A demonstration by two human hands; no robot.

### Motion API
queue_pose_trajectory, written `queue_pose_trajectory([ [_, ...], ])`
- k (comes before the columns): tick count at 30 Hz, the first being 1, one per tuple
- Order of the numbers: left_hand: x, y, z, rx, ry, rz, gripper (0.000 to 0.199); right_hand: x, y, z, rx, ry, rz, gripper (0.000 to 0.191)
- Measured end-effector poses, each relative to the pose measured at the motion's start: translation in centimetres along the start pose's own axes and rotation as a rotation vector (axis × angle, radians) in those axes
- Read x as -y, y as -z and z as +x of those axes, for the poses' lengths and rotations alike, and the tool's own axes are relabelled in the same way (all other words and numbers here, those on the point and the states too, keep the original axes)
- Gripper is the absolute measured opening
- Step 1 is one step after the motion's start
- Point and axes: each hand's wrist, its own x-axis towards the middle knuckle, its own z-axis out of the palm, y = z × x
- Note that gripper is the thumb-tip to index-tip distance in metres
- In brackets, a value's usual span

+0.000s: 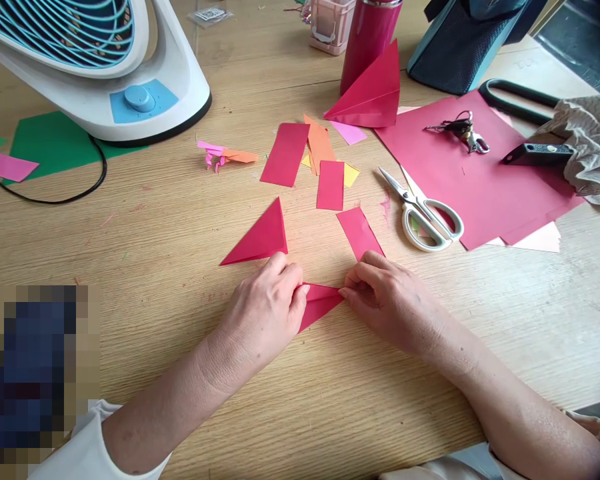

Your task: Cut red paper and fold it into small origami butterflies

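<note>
Between my two hands is a folded piece of red paper (320, 310), low over the wooden table (180, 293). My left hand (273, 303) pinches its left side, covering part of it. At its right corner, my right hand (385, 300) has thumb and fingers closed on the paper. Just beyond my left hand lies a folded red paper triangle (260, 235). A red paper strip (359, 232) reaches under or beside the fingers of my right hand. Two more red rectangles, a larger one (285, 155) and a smaller one (331, 185), lie farther back.
White-handled scissors (433, 223) lie right of the strips, beside red sheets (480, 193) with keys (463, 130) on top. A large red folded paper (373, 97) leans near a red bottle (367, 40). A white fan (170, 80) stands back left, its black cord (100, 177) trailing.
</note>
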Motion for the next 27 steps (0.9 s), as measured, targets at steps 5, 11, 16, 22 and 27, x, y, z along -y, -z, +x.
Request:
queue_pose_trajectory([
  [5, -0.1, 0.1, 0.1, -0.001, -0.002, 0.022, 0.019, -0.1, -0.3, -0.1, -0.027, 0.010, -0.040, 0.016],
  [11, -0.1, 0.0, 0.1, 0.000, -0.007, 0.041, 0.017, 0.0, -0.3, -0.1, -0.037, 0.008, -0.054, 0.016],
  [16, -0.2, -0.1, 0.2, 0.012, -0.013, 0.077, 0.016, 0.1, -0.4, 0.0, -0.024, -0.011, -0.066, 0.016],
  [22, -0.2, 0.0, 0.2, 0.017, -0.021, 0.120, 0.014, 0.1, 0.0, -0.1, -0.013, 0.017, -0.046, 0.015],
  [27, 0.0, -0.3, 0.3, -0.022, -0.050, 0.116, 0.013, 0.6, 0.3, -2.5, -0.053, 0.146, -0.075, 0.016],
])
